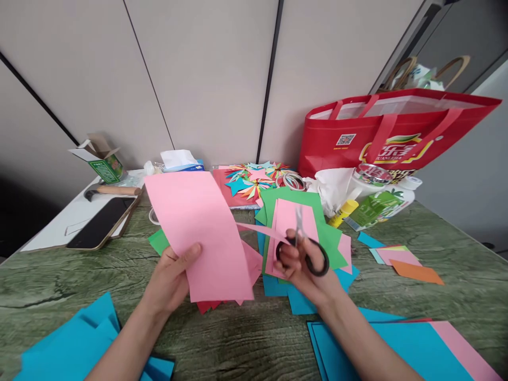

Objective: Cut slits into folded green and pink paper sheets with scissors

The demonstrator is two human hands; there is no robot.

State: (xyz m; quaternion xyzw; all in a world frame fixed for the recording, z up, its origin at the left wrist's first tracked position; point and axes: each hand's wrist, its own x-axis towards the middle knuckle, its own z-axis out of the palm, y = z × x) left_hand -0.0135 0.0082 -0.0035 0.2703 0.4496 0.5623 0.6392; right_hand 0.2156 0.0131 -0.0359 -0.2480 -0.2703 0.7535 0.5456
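My left hand [170, 275] grips a large sheet of pink paper [202, 227] by its left edge, thumb on top, above the table. In my right hand [305, 264] is a pair of scissors [299, 222], its black handles around the fingers and its blades pointing up, blurred. A narrow pink paper strip [262, 229] runs from behind the sheet to the right fingers, which pinch its end. Beneath the right hand lies a pile of green paper [333, 243] and pink pieces, with blue paper [301, 301] under it.
Blue sheets [75, 344] lie front left, and more blue paper [413, 344] front right. Behind stand a red bag [341, 153], a yellow glue stick [343, 212] and paper stars [238, 187]. A hammer [119, 191] and a phone [101, 222] rest at left.
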